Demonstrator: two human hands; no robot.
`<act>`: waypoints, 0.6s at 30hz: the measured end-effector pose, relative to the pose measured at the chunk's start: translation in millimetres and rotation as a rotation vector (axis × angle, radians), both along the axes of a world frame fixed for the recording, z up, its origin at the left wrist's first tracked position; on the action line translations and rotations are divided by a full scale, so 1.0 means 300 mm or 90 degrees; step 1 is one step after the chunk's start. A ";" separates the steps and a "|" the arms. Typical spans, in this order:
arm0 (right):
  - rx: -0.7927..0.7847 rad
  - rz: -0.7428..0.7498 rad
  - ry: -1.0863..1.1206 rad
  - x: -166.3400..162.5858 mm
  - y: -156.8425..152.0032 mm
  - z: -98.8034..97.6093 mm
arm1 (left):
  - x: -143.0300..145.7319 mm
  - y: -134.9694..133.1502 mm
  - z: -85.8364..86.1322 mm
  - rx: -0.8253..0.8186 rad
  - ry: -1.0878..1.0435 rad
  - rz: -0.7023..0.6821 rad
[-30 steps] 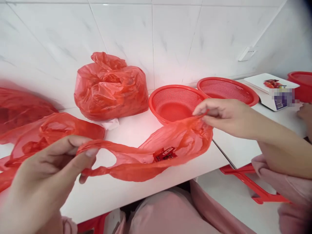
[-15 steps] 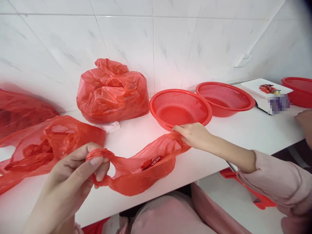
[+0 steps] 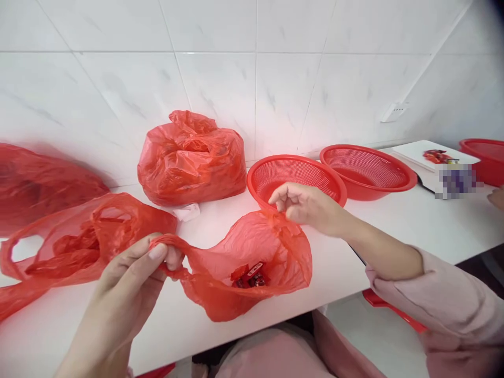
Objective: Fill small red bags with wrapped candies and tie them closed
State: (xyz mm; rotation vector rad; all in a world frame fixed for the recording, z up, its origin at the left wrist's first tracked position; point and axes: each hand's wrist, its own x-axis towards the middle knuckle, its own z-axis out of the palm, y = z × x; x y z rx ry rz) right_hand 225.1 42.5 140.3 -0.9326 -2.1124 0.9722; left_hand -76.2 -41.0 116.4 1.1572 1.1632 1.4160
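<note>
Thin translucent plastic carrier bag with open mouth (image 3: 271,247): red, paler where the film is single. Small glossy packet inside it (image 3: 255,270): red and dark, bearing a white label with dark marks. Bulging knotted plastic bag at the wall (image 3: 192,165): translucent red, deeper toward its base. Two round plastic baskets, nearer (image 3: 303,170) and farther (image 3: 368,160): uniform red, walls patterned with fine perforations. Smooth-topped table (image 3: 334,273): plain white. Glossy tiled wall (image 3: 216,89): white, grey marbled streaks, straight joint lines. Rolled cloth sleeve (image 3: 441,289): plain dusty pink.
</note>
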 end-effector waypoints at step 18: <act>0.092 -0.106 -0.316 0.096 0.002 0.252 | -0.062 0.012 0.087 -0.006 0.051 -0.048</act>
